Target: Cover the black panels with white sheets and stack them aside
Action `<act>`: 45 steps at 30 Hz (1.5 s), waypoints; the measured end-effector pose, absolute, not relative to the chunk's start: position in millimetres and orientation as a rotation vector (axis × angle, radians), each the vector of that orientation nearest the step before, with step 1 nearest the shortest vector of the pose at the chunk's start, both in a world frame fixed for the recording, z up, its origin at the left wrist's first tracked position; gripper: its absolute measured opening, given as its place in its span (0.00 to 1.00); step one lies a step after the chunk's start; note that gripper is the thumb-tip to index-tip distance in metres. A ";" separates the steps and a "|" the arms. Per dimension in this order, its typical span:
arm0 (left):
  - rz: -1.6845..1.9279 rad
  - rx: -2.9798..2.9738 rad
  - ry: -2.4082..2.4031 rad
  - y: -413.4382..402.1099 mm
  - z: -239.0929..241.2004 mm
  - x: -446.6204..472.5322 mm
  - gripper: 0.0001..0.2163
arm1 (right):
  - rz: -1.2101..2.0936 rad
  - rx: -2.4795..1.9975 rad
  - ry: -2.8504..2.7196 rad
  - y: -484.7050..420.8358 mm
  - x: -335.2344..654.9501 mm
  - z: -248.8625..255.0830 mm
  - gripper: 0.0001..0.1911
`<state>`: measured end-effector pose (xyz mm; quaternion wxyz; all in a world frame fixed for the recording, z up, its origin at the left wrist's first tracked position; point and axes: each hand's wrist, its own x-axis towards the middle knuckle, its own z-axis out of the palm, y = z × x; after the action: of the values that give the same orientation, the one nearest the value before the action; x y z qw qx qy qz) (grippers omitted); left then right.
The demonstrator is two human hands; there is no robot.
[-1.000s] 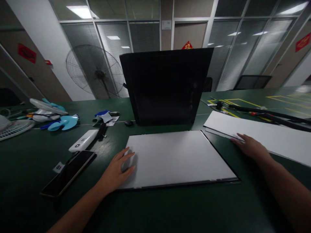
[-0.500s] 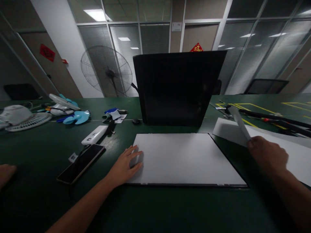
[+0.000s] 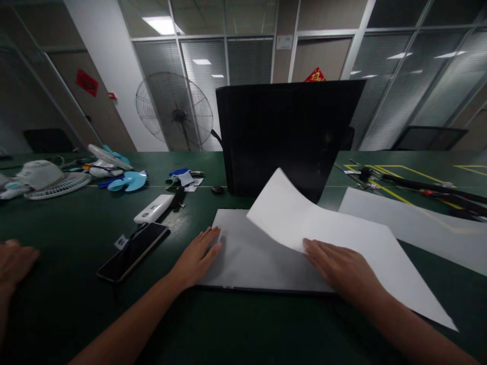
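Note:
A flat white panel with a thin black frame (image 3: pixel 243 258) lies on the table in front of me. My left hand (image 3: pixel 198 257) rests on its left edge, fingers stretched out and holding nothing. My right hand (image 3: pixel 342 266) grips a large white sheet (image 3: pixel 289 210) by its near edge, fingers on top and the thumb hidden. The sheet hangs over the right part of the panel. Its left corner curls upward, and its right end reaches past the panel. Behind the panel stands a large black screen-like cover (image 3: pixel 289 137).
Another white sheet (image 3: pixel 414 223) lies at the right. To the left are a phone (image 3: pixel 133 252), a white device (image 3: pixel 153 209), a blue fan blade (image 3: pixel 128 181) and white fan parts (image 3: pixel 57 182). Another person's hand (image 3: pixel 15 261) rests at the left edge.
My right hand has swung left with the white sheet, from beside the panel to above its right part. My left hand stays on the panel's left edge. The view has turned slightly left.

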<state>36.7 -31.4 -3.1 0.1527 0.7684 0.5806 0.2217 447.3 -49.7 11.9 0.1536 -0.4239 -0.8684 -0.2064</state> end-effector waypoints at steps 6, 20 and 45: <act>0.665 2.078 1.730 -30.7 -3.0 35.6 0.32 | -0.222 -0.961 -2.723 -68.8 409.5 9.5 0.18; 0.579 2.181 1.780 -23.2 -2.4 40.8 0.31 | -0.157 -1.798 -2.129 -2.9 514.6 7.5 0.29; 0.579 2.288 1.693 -24.8 -4.2 38.2 0.26 | -0.008 -2.287 -1.744 38.2 699.8 -29.7 0.46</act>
<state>38.2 -24.8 -4.2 0.1182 0.7823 0.5787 0.1979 699.8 38.2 -29.7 0.1323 -0.7882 -0.6011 -0.0028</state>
